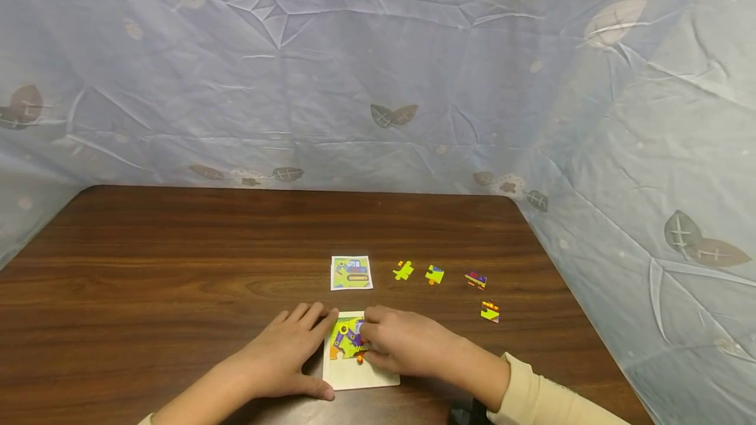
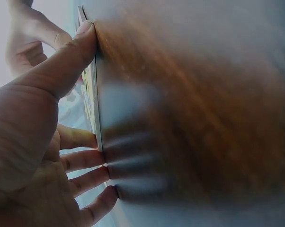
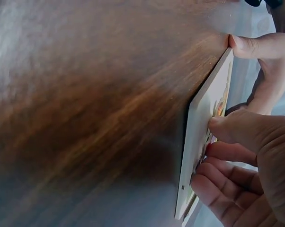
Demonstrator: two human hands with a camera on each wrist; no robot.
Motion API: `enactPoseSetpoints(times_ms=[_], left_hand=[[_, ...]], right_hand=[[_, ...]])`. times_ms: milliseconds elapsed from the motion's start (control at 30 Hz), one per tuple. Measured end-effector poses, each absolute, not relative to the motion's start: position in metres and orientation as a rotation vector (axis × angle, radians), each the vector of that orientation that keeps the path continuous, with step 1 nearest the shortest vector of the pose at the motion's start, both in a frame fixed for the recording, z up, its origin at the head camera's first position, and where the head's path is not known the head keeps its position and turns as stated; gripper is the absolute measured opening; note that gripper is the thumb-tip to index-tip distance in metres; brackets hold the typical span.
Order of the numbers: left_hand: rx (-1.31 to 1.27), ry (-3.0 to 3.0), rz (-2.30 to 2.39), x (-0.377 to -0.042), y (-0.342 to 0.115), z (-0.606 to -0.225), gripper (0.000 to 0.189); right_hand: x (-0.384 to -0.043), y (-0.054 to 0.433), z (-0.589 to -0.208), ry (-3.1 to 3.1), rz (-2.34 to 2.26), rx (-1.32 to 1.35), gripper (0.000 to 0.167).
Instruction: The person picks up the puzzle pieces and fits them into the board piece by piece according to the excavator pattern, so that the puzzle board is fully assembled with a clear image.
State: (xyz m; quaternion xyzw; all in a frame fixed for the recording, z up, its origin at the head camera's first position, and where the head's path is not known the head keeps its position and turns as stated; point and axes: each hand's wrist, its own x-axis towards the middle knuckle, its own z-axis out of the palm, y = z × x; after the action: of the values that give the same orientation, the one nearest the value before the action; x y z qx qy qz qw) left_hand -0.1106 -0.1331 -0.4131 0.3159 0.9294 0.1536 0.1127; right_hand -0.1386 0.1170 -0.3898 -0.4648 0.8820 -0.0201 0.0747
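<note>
A pale wooden puzzle board (image 1: 366, 380) lies near the table's front edge, its upper part covered with green, purple and orange pieces (image 1: 347, 341). My left hand (image 1: 280, 353) is spread along the board's left side, thumb at the lower corner and fingertips by the upper one. In the left wrist view the left thumb (image 2: 74, 56) touches the board's edge. My right hand (image 1: 413, 341) is over the board's right half, its fingers curled and pinching a puzzle piece with an orange tab (image 1: 360, 359). The rest of that piece is mostly hidden by the fingers.
Behind the board lies a white-bordered picture card (image 1: 351, 273) of an excavator. Several loose pieces sit to the right: a green one (image 1: 404, 271), a green and blue one (image 1: 434, 274), a purple striped one (image 1: 475, 279) and a yellow-green one (image 1: 489, 311). Patterned cloth (image 1: 331, 84) surrounds the brown table (image 1: 177, 248).
</note>
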Motion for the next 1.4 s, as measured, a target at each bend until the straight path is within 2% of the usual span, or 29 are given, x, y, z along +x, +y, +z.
enactPoseSetpoints(times_ms=[167,300,467,967,1400], left_hand=[[0.929,2.731,0.451,-0.1107,-0.1331,-0.4130,0.119],[0.928,2.730,0.458,-0.1101,-0.1332,-0.4133,0.119],[0.940,2.736,0.454,-0.1102,-0.1326,-0.4144,0.119],[0.915,2.712,0.479,-0.1094,-0.1331,-0.4143,0.120],[0.926,2.718,0.473,-0.1105,-0.1335,-0.4150,0.120]], right_hand=[[-0.1378,0.1190,-0.3917,2.660,-0.131,-1.366,0.018],[-0.1374,0.1224,-0.3951,2.636,-0.185,-1.441,0.025],[-0.1382,0.1242,-0.3969,2.600,-0.196,-1.530,0.023],[-0.1404,0.1241,-0.3954,2.575,-0.188,-1.571,0.023],[-0.1396,0.1197,-0.3979,2.611,-0.231,-1.493,0.020]])
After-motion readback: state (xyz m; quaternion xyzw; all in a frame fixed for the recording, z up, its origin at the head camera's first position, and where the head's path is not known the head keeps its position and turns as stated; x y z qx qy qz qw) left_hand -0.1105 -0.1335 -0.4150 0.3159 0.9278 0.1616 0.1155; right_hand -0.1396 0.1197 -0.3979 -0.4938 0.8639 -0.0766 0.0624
